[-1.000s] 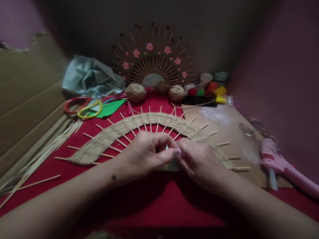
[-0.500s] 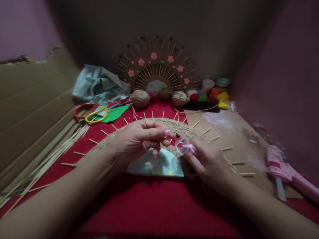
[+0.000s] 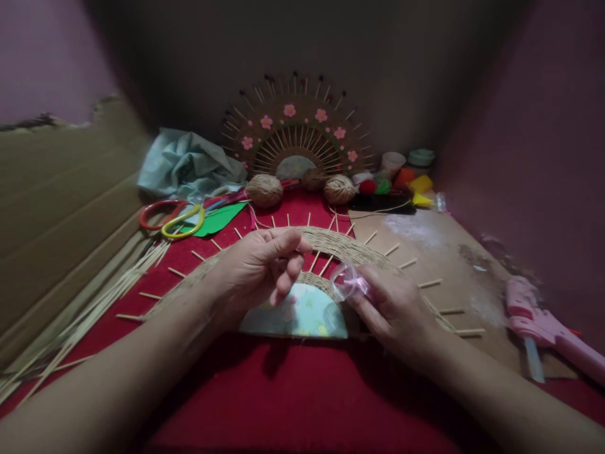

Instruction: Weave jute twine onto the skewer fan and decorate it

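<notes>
My right hand [image 3: 394,309] is closed on a small clear plastic bag [image 3: 348,282] with something pink at its neck; its mouth points left. To the left of the bag, my left hand [image 3: 265,265] has thumb and forefinger pressed together, the other fingers curled; whatever is between them is too small to see. Both hands are over a half-round fan [image 3: 345,243] of thin sticks woven with twine. Pale blue floral fabric [image 3: 297,315] covers its half-circle base. My wrists hide parts of the woven band.
Behind stands a finished-looking fan [image 3: 293,120] with pink flowers. Twine balls [image 3: 265,190], scissors [image 3: 183,221], green sheet [image 3: 220,221] and crumpled cloth [image 3: 189,161] lie before it. Thin sticks [image 3: 94,309] lie left. A pink glue gun [image 3: 534,315] rests on cardboard [image 3: 425,243] at right.
My left hand has drawn slightly left, away from the bag, and its thumb and forefinger have come together. My right hand still holds the bag in nearly the same place.
</notes>
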Tool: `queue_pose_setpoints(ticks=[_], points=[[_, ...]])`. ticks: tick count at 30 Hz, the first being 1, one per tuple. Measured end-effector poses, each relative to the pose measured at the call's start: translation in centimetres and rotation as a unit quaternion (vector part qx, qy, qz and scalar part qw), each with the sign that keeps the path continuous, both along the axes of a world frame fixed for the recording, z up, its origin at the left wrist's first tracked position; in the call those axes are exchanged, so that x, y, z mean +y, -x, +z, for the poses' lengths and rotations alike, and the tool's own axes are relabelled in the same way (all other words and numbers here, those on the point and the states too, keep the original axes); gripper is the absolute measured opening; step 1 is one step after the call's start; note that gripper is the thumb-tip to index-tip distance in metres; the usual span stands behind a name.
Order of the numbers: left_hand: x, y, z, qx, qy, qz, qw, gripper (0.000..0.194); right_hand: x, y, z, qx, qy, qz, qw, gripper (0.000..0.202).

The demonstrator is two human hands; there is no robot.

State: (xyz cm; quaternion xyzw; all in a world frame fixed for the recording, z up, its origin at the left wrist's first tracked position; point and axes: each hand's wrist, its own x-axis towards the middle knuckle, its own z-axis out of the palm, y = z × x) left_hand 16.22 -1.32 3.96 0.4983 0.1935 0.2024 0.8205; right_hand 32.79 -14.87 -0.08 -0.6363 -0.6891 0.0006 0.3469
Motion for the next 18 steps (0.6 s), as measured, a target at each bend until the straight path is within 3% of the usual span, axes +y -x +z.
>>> queue_pose_setpoints(ticks=[3,7,13,18], points=[[-0.01,0.07,0.05,-0.008,0.000,0.016,1.000,0.018,0.07,-0.02,0.04,0.006,0.002,0.002,1.000,0.017],[0.08,-0.14,0.35,-0.035,-0.007,-0.012,0.999,0.002,0.09,-0.03,0.07,0.010,-0.001,0.003,1.000,0.016],[0.06,0.01,0.40,-0.043,-0.004,-0.056,0.997,0.010,0.06,-0.02,-0.03,0.017,0.003,0.003,1.000,0.014],[0.25,0.30,0.02,-0.030,0.000,-0.031,0.999,0.026,0.12,-0.03,0.03,0.012,0.001,0.006,1.000,0.018]])
